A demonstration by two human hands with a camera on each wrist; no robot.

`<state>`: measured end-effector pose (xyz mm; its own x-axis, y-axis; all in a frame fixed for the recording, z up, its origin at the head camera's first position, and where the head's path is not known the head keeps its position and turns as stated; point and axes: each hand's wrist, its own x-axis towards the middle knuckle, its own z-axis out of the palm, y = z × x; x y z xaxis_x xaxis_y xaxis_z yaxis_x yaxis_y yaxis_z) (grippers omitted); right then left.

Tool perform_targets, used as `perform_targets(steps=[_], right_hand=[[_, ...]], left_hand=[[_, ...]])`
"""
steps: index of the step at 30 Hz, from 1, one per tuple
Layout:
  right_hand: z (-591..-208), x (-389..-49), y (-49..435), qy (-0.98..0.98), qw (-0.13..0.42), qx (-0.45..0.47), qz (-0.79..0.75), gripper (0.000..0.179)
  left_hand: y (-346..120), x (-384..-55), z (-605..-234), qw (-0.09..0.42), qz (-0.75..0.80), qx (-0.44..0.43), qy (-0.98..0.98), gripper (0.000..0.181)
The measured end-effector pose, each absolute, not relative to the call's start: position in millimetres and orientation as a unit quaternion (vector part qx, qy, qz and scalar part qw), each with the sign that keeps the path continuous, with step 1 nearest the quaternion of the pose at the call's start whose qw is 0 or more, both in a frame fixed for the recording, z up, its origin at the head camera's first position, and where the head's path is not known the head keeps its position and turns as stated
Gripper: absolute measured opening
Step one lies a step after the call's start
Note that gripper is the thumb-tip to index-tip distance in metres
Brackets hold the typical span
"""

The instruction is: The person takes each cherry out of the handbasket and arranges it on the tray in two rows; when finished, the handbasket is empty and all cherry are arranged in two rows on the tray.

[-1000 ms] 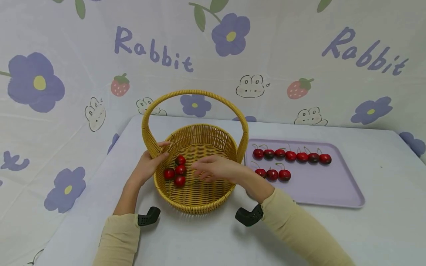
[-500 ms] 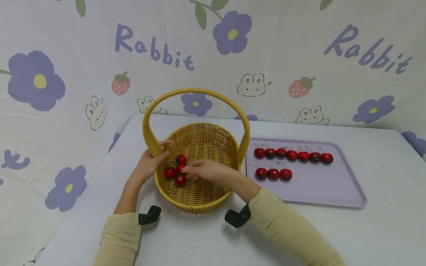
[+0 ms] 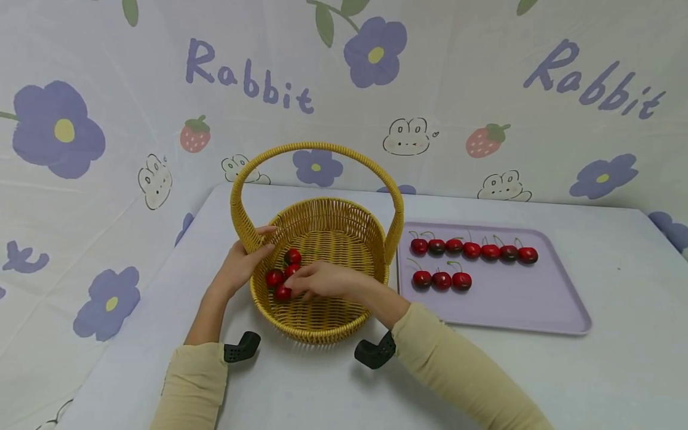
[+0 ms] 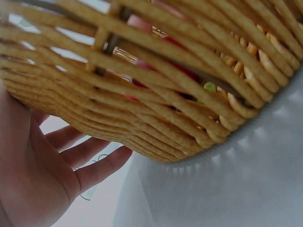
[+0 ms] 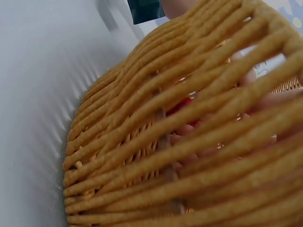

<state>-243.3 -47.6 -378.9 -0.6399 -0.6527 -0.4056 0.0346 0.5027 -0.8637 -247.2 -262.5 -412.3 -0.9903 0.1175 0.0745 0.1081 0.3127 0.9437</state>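
A yellow wicker basket (image 3: 322, 325) with a tall arched handle (image 3: 317, 147) stands on the white table. Several red cherries (image 3: 292, 257) lie at its left inside. My left hand (image 3: 244, 266) grips the basket's left rim beside the handle's foot, thumb over the edge. In the left wrist view its palm and fingers (image 4: 94, 161) lie against the woven wall (image 4: 156, 118). My right hand (image 3: 317, 280) reaches into the basket with curled fingertips pinching the frontmost cherry (image 3: 280, 293). The right wrist view shows red (image 5: 182, 106) through the weave (image 5: 142, 156).
A lilac tray (image 3: 537, 310) lies right of the basket, with a back row of several cherries (image 3: 472, 251) and a front row of three (image 3: 442, 280). A flower-printed cloth hangs behind the table. Black wrist cameras (image 3: 240, 348) sit on both sleeves.
My right hand has slid left across the basket's floor onto the cherries, and its fingers have curled over the frontmost one, which shifted a little left. The left hand has stayed on the rim.
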Motion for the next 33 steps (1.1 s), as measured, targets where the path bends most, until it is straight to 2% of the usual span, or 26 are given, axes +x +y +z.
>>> perform_targets(steps=[23, 33], right_hand=[[-380, -240, -63, 0.793, 0.375, -0.200, -0.436, 0.038], [-380, -239, -65, 0.766, 0.405, -0.191, -0.462, 0.040]], left_hand=[[-261, -246, -411, 0.002, 0.580, 0.074, 0.812, 0.040], [-262, -246, -410, 0.005, 0.580, 0.070, 0.812, 0.040]])
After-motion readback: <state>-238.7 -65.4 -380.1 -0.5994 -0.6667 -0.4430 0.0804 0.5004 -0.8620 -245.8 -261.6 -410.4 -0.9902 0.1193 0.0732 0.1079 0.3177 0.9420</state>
